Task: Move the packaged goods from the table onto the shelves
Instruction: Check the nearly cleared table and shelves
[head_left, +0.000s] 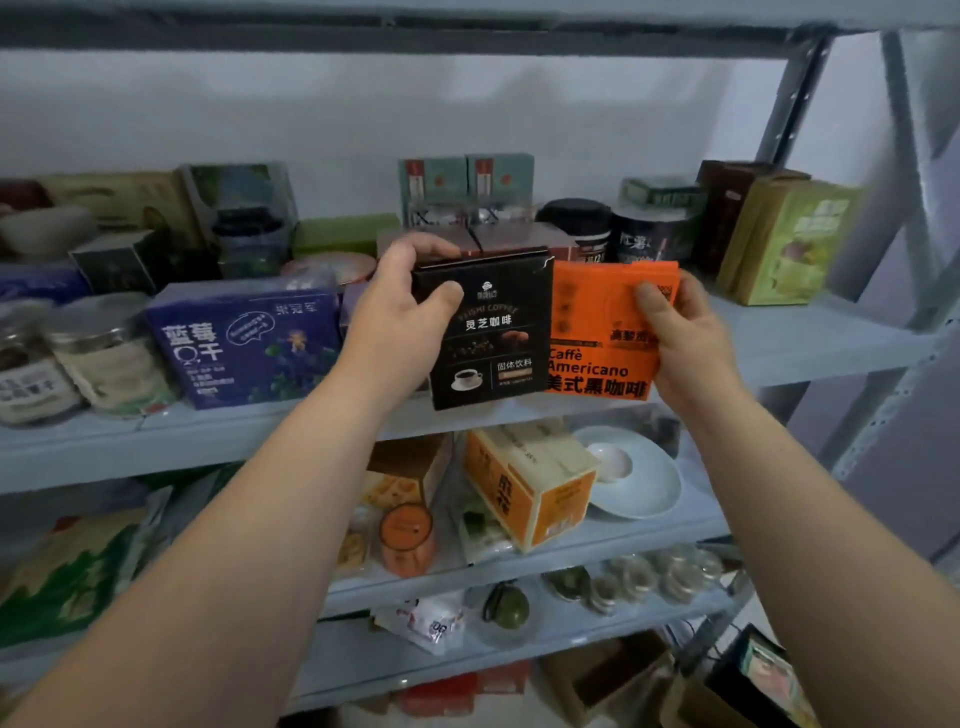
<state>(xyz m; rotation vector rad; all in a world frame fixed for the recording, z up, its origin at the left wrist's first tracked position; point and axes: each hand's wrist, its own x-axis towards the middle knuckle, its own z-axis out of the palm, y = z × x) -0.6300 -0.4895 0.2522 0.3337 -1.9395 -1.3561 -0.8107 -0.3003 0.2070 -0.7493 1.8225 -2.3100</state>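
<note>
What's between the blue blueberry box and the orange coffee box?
In the head view, the left hand and the black coffee box it grips lie between the blue blueberry box and the orange coffee box.

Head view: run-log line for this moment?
left hand: grips black cardboard coffee box | right hand: grips orange coffee package | both upright, side by side, before pale grey metal shelf

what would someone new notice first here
Dead centre, the left hand grips a black coffee box and the right hand holds an orange Caffè Americano pack, side by side at the front of a grey shelf. Left of them on that shelf stands a blue box.
</note>
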